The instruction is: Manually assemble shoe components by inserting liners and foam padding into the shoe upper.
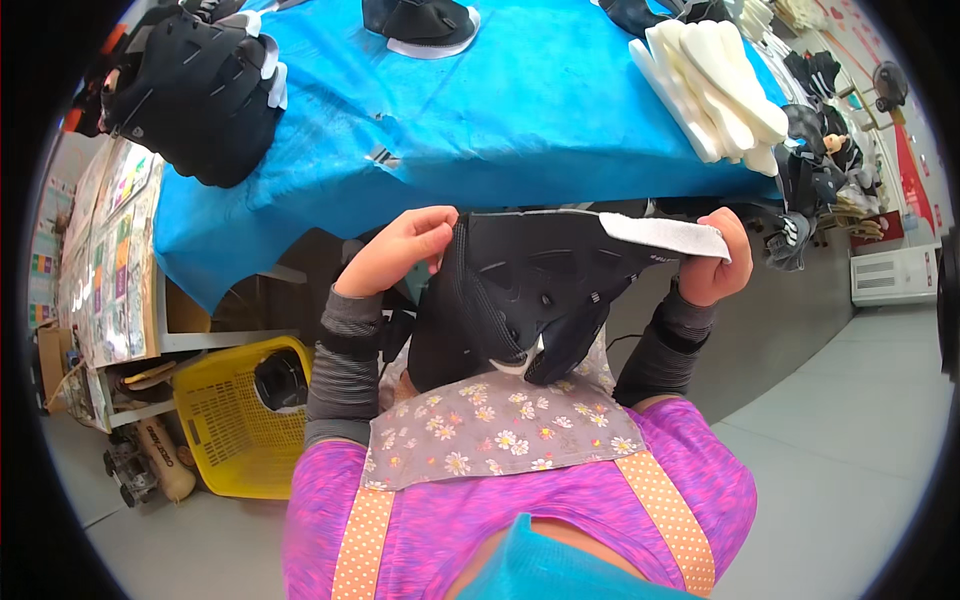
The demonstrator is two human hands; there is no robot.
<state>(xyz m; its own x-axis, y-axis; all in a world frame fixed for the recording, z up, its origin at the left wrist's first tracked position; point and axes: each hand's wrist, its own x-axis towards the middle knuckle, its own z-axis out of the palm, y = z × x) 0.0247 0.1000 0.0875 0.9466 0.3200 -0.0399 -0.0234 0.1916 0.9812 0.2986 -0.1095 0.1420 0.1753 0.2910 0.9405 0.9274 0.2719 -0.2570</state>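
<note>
Above my lap a black shoe upper (540,262) is stretched out between my hands, with a white strip (662,236) along its top right edge. At its upper left edge, my left hand (405,245) is closed with thumb and fingers pinching the black fabric. My right hand (718,258) is closed round the end by the white strip. The upper's lower part hangs in folds over my floral apron (500,430), and its inside is partly hidden.
A blue-covered table (480,120) stands ahead. On it are a stack of black uppers (200,100), another black upper (425,22) and a pile of white padded pieces (708,90). Low on the left sits a yellow basket (225,430) holding a dark item, beside a paper-covered table (115,260).
</note>
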